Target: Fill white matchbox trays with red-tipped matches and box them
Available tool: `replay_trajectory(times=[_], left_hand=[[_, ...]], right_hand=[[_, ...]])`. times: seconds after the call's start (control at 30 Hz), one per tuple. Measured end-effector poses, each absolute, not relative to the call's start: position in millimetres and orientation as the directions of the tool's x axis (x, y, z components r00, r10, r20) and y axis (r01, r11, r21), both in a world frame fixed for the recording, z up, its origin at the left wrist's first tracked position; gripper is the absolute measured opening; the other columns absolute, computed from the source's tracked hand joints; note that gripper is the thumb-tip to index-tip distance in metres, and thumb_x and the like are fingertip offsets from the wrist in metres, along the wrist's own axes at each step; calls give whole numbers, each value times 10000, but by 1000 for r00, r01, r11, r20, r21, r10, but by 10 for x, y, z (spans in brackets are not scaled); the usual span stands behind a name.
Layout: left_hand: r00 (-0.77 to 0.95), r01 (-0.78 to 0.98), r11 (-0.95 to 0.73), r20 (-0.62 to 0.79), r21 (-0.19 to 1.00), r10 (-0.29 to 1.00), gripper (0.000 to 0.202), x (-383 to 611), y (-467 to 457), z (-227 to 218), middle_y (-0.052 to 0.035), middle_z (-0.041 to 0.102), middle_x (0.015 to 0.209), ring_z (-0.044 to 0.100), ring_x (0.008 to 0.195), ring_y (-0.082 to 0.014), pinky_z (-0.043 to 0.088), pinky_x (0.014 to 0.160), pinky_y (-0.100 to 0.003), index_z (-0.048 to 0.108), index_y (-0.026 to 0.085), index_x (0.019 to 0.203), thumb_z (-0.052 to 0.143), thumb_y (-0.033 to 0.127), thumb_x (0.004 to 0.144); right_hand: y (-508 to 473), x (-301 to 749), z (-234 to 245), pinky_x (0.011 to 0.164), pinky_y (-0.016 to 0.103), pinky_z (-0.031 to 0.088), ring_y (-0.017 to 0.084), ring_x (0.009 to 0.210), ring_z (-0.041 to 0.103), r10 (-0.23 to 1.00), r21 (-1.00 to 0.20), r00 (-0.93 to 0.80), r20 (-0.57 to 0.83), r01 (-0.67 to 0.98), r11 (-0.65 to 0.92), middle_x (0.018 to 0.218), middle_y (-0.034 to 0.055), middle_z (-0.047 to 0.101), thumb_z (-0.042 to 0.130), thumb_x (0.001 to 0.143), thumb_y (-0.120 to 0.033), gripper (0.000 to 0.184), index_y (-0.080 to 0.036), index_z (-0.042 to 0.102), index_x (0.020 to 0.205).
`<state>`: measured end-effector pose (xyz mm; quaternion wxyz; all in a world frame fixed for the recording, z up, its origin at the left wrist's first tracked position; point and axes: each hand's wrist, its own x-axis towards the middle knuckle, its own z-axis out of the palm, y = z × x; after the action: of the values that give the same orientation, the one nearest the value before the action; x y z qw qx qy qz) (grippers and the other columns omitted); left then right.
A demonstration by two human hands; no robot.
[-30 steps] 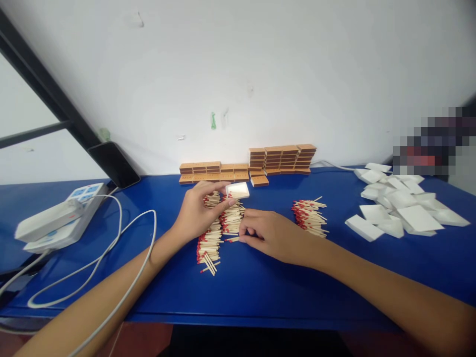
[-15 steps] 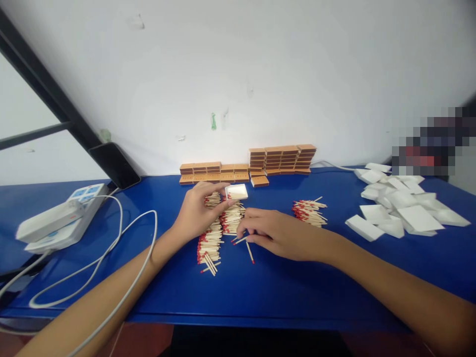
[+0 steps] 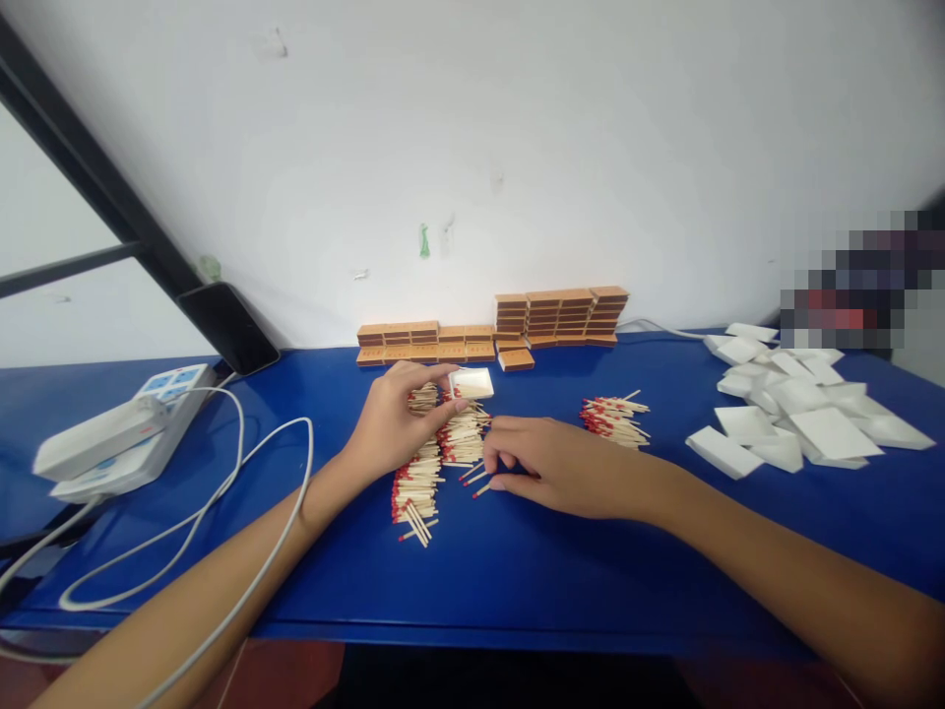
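My left hand (image 3: 399, 416) pinches a small white matchbox tray (image 3: 476, 382) between thumb and fingers, tilted above the match piles. A few red-headed matches lie inside it. To the right, my right hand (image 3: 535, 463) has its thumb and fingers closed on a few matches (image 3: 481, 487), whose red heads point left, low over the blue table. Between and below the hands lie heaps of matches (image 3: 417, 483), with several loose ones at the near end. A smaller match pile (image 3: 614, 421) sits behind my right wrist.
Closed matchboxes (image 3: 561, 315) stand stacked along the wall, with a lower row (image 3: 424, 345) to their left. Many white trays (image 3: 804, 404) are heaped at the right. A power strip (image 3: 133, 433), a white cable (image 3: 240, 463) and a black phone-like slab (image 3: 228, 328) occupy the left of the table (image 3: 561, 581).
The loose match below my right fingers, head toward me, is no longer there. The matches in my right hand now show more heads pointing left. The tray has shifted very slightly.
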<state>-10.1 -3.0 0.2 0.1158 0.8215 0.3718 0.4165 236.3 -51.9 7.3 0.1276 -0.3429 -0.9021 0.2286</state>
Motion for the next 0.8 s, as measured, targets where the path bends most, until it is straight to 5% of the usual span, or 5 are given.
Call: replay_trajectory(times=[0.1, 0.23, 0.57, 0.8], left_hand=[[381, 517, -694, 591, 501, 711, 366, -99, -33, -2, -59, 786, 1011, 696, 972, -246, 523, 900, -408, 765, 255, 1243, 819, 387, 906], [387, 518, -693, 586, 501, 712, 371, -95, -41, 3, -60, 787, 1016, 695, 971, -245, 525, 886, -397, 765, 250, 1241, 825, 389, 902], [401, 528, -707, 597, 469, 695, 361, -88, -39, -8, -39, 789, 1006, 696, 946, -223, 536, 876, -379, 759, 242, 1238, 839, 331, 898], [437, 530, -731, 600, 431, 670, 401, -100, -31, -18, -45, 787, 979, 674, 927, -232, 528, 858, -383, 760, 233, 1250, 861, 330, 875]], right_hand=[[-511, 2348, 45, 686, 287, 391, 148, 762, 561, 688, -478, -720, 94, 574, 665, 1033, 18, 653, 667, 981, -199, 69, -217, 627, 1035], [-509, 2321, 43, 696, 284, 388, 142, 759, 557, 691, -504, -717, 92, 565, 654, 984, 6, 649, 631, 1007, -194, 68, -212, 633, 942], [-546, 2305, 73, 721, 315, 392, 176, 812, 606, 718, -441, -694, -59, 663, 605, 1145, 40, 660, 518, 1088, -272, 158, -203, 644, 1020], [-416, 2459, 202, 728, 305, 403, 173, 805, 584, 798, -460, -561, 221, 662, 592, 968, 19, 635, 566, 1064, -300, 140, -215, 626, 970]])
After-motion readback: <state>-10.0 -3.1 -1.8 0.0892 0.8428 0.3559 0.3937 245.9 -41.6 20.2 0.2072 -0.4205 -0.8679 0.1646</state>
